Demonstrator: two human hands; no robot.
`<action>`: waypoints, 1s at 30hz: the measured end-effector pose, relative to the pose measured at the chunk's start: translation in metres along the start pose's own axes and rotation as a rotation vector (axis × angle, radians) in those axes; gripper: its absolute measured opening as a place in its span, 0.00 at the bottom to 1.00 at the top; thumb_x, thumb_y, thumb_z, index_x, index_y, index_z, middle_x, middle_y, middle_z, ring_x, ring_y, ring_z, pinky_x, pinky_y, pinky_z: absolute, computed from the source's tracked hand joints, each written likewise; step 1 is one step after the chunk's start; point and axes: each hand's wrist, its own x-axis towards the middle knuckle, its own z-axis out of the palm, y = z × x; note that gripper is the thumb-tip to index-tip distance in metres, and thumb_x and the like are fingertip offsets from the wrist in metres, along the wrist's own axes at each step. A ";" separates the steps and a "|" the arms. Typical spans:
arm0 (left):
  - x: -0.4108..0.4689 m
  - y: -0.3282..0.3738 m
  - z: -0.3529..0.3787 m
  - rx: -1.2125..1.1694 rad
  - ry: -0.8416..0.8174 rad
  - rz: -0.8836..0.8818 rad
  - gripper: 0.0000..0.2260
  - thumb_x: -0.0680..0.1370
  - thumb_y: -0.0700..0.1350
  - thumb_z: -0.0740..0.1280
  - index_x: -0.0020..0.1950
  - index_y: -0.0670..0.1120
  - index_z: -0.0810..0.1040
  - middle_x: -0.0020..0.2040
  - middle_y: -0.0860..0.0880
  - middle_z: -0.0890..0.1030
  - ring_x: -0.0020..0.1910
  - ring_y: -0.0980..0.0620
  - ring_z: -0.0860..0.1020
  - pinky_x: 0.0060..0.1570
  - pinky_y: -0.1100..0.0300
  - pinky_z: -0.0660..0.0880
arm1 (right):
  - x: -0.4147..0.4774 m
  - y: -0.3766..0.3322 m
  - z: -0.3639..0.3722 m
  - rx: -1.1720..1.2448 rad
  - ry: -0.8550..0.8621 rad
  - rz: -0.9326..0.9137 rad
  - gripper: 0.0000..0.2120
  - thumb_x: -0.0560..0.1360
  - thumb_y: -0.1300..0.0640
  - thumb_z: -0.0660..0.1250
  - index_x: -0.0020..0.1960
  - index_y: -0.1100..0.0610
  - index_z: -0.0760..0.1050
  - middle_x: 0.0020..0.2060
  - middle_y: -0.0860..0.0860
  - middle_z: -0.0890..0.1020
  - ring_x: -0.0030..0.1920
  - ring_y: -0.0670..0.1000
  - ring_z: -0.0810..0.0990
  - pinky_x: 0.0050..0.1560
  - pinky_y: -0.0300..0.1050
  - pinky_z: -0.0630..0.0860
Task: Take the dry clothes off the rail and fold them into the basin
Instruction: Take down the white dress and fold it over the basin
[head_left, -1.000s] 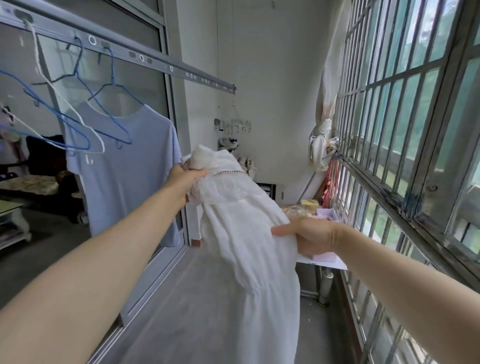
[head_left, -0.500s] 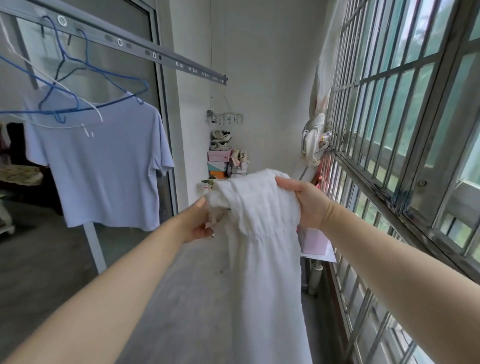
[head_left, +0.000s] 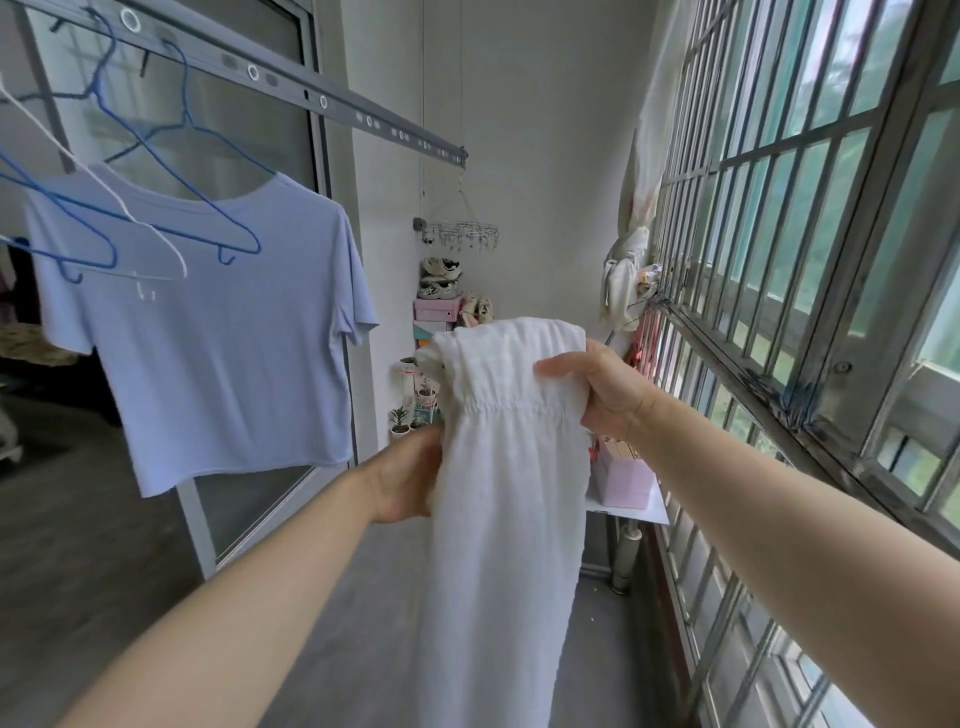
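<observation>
The white dress (head_left: 504, 493) is held up high so it hangs straight for folding: top gripped by the right hand (head_left: 602, 395), left edge pinched by the left hand (head_left: 410, 478).

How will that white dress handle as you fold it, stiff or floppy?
Likely very floppy: the white dress hangs limp below the left hand and right hand. Probably light, as fingers alone hold up its bunched top. The long skirt may trail.
</observation>
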 end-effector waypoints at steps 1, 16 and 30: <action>-0.001 -0.002 0.000 -0.083 0.005 0.030 0.21 0.77 0.62 0.60 0.52 0.48 0.82 0.55 0.47 0.81 0.53 0.47 0.79 0.56 0.52 0.70 | 0.002 0.001 0.001 0.006 0.017 -0.004 0.14 0.72 0.72 0.62 0.53 0.62 0.77 0.43 0.57 0.83 0.41 0.56 0.84 0.42 0.51 0.82; 0.001 -0.029 0.017 -0.117 0.226 0.247 0.24 0.70 0.40 0.75 0.63 0.39 0.72 0.57 0.40 0.80 0.52 0.45 0.81 0.54 0.48 0.78 | 0.007 0.024 -0.012 -0.226 0.223 0.193 0.27 0.68 0.49 0.70 0.64 0.59 0.71 0.50 0.59 0.83 0.45 0.55 0.84 0.49 0.48 0.81; 0.031 -0.040 0.029 -0.329 0.330 0.092 0.14 0.77 0.44 0.68 0.61 0.42 0.75 0.49 0.41 0.82 0.47 0.44 0.81 0.50 0.49 0.78 | -0.039 0.116 -0.031 -0.035 0.181 0.243 0.25 0.73 0.69 0.68 0.66 0.50 0.71 0.56 0.54 0.81 0.52 0.53 0.82 0.46 0.51 0.80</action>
